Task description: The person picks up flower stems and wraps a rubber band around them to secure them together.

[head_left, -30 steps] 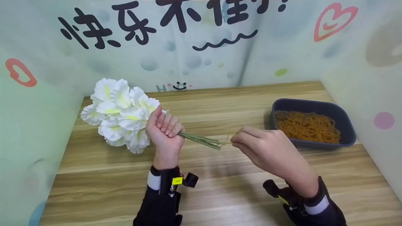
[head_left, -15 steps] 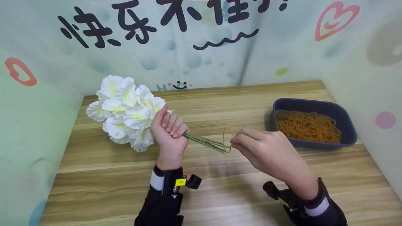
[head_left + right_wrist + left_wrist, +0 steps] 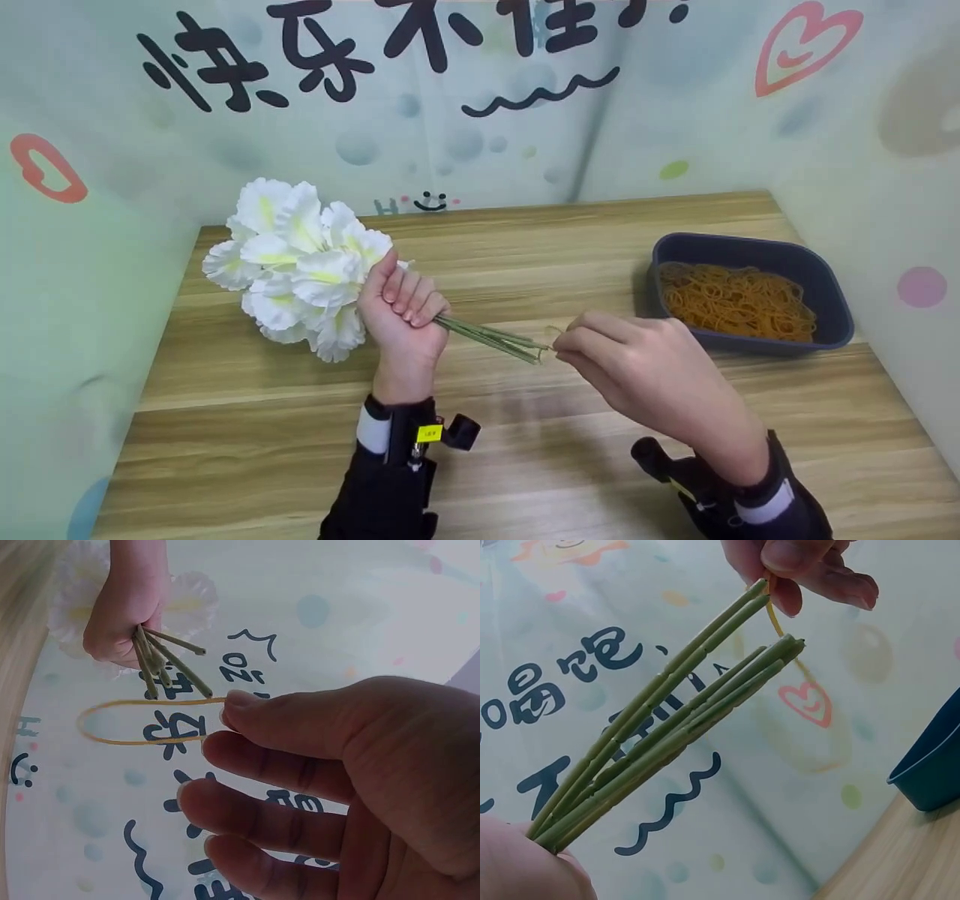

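My left hand [image 3: 403, 319] grips a bunch of white artificial flowers [image 3: 300, 262] by their green stems [image 3: 491, 339], just below the blooms. The stems point right, and their cut ends spread apart a little in the left wrist view. Thumb and index finger of my right hand [image 3: 649, 367] pinch a thin yellow rubber band [image 3: 165, 702], close to the stem ends. Seen from the right wrist, the band hangs out as a long narrow loop, while the other fingers are apart from it. Whether any stem passes through the loop, I cannot tell.
A dark blue plastic container [image 3: 834, 300] holding a heap of rubber bands [image 3: 735, 304] stands at the right of the wooden table [image 3: 525, 480]. Printed fabric walls [image 3: 375, 165] enclose the table at the back and sides.
Over the second, my left hand and the flowers have shifted slightly right and the stem ends have come nearer my right hand. The band has changed shape, and my right hand has moved slightly right.
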`<action>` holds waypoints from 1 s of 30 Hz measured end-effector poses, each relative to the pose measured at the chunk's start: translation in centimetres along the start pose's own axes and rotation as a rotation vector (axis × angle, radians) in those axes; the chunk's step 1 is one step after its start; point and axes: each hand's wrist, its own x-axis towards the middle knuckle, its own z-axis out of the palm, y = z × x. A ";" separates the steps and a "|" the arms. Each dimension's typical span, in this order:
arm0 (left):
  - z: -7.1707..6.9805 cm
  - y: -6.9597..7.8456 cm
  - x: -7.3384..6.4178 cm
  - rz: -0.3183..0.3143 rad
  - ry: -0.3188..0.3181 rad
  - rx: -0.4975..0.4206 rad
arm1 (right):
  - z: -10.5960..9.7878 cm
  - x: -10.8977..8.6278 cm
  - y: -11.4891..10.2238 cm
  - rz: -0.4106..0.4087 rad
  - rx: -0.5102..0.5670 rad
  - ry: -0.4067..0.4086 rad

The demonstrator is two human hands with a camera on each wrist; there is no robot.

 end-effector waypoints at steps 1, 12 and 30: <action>0.0 0.0 0.0 0.001 -0.001 -0.002 | 0.0 0.0 0.0 -0.001 -0.001 -0.002; 0.2 -0.1 -0.2 -0.009 -0.001 -0.004 | -0.2 -0.1 0.1 0.020 -0.021 -0.002; 0.2 -0.4 -0.2 -0.021 -0.009 -0.011 | -1.3 -0.4 -0.1 0.044 -0.043 0.001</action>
